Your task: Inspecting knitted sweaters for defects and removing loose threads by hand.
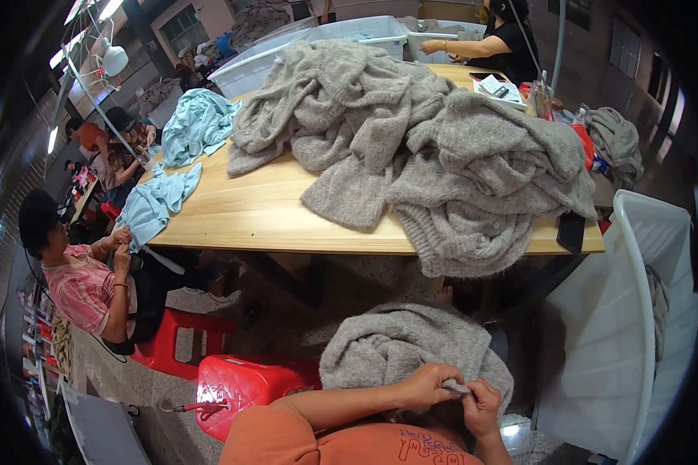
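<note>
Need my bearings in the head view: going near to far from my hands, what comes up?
Left hand and right hand pinching the grey knit garment → wooden table edge → grey sweater pile → white bins.

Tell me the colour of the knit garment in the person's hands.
Grey-beige knit garment, clearest in the head view.

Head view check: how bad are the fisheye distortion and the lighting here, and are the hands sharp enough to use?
Head view: table edge bows and black vignette rings the frame; ceiling lights blow out at upper left; left hand and right hand on the grey knit are evenly lit, slightly soft, low in frame.
</note>
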A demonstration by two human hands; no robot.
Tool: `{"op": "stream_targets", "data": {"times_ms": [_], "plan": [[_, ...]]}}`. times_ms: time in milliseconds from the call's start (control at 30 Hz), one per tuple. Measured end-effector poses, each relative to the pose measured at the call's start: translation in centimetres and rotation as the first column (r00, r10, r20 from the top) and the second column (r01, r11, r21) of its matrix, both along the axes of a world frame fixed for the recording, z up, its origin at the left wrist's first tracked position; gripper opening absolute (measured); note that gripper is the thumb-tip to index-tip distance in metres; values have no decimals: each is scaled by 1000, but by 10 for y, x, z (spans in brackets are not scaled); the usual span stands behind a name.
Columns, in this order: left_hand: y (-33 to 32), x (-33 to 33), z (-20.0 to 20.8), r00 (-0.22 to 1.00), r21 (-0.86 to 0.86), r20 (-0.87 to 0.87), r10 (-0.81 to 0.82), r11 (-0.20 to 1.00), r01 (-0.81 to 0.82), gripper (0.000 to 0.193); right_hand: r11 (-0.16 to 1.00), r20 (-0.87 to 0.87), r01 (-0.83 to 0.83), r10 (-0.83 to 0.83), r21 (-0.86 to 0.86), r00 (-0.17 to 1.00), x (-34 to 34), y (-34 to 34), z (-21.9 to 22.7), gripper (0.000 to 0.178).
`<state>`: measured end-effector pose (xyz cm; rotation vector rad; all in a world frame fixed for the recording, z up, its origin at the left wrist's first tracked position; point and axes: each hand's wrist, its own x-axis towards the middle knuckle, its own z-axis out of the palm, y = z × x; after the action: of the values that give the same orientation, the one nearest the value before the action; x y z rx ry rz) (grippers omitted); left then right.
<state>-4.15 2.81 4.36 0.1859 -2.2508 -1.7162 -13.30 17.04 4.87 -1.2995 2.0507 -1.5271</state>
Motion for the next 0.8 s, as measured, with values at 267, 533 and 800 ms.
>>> {"op": "stream_targets", "data": {"times_ms": [267, 533, 800], "plan": [[8, 4, -19, 985, 218, 160, -57, 976, 21, 15, 998, 69, 34, -31, -43, 997, 3, -3, -5, 8], [-3, -4, -2, 937, 663, 317, -147, 740, -108, 12, 970, -136, 241, -241, -12, 961, 1, 2, 5, 26], [-24, -8, 10, 976, 656, 212, 56, 731, -185, 8, 946, -51, 263, -258, 187, 965, -15, 33, -44, 33]]}}
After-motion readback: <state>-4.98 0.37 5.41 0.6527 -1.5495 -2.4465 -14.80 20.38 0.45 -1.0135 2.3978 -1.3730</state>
